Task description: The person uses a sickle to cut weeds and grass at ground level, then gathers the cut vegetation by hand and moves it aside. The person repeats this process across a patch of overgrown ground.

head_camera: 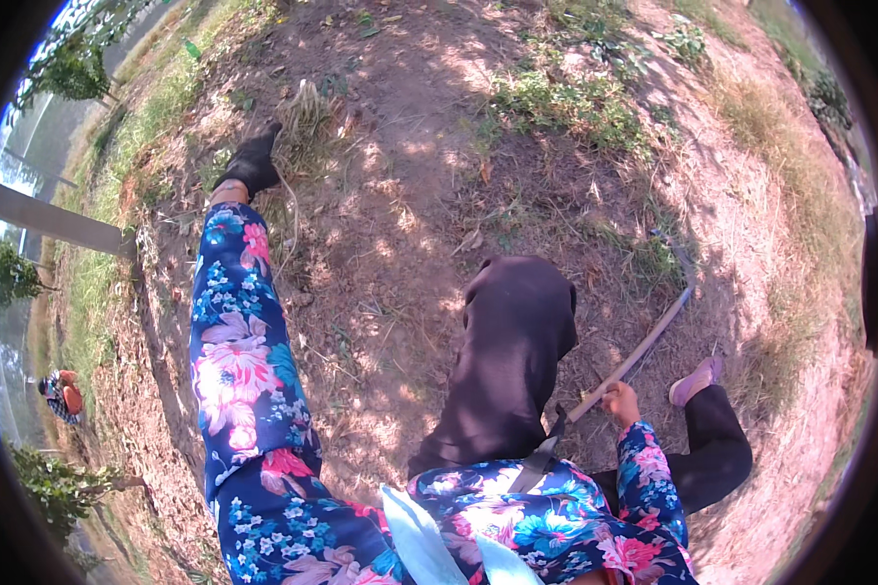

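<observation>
My left hand [252,162], in a black glove, is stretched far out to the upper left. Its fingers close on a clump of dry grass [304,124], with a long stalk trailing below; the fingertips are partly hidden. Low on the right, my bare right hand [620,404] grips the wooden handle [647,344] of a sickle. The curved blade [682,256] points away from me, close to the ground by some grass. My bent knee [519,329], in dark trousers, lies between the two arms.
Dry soil [388,219] with scattered straw spreads before me. Green weeds [578,110] grow at the upper right. A pale post [55,216] stands on the left. Farther off are small trees [11,270] and a crouching person [62,395]. My foot, in a pinkish shoe [695,380], is beside the sickle.
</observation>
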Demonstrator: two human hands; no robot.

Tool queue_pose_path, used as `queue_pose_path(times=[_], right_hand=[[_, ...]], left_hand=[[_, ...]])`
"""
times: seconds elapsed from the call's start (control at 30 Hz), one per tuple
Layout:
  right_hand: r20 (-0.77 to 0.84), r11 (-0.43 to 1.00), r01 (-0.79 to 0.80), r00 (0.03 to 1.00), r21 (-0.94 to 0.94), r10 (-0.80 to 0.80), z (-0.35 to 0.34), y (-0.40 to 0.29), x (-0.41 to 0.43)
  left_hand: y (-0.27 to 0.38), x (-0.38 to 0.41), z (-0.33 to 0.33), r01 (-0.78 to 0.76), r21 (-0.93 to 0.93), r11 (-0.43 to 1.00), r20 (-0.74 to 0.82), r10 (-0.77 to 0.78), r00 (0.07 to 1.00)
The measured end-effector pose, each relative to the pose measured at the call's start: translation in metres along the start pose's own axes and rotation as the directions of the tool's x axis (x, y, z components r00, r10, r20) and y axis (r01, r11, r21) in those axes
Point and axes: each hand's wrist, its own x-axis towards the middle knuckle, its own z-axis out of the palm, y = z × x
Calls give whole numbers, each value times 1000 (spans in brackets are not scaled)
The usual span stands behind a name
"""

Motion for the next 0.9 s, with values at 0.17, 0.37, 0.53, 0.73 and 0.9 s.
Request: queue_pose_path(times=[0.17,0.37,0.53,0.73,0.9], right_hand=[[-65,956,-48,997,-289,30,-10,14,-5],[-61,970,-41,998,-241,27,-5,18,3],[-49,990,35,998,-133,-42,-7,30,5],[-33,996,-19,999,-85,16,8,35,11],[-73,981,-170,984,-95,164,12,11,4]], left_hand=[[53,18,-24,-129,-6,992,-304,121,945],[120,-29,123,-327,-63,943,-150,315,937],[162,-78,179,-366,-175,914,162,394,905],[97,-60,162,-272,-139,952,-126,255,959],[5,-39,100,179,95,979,-88,-171,981]])
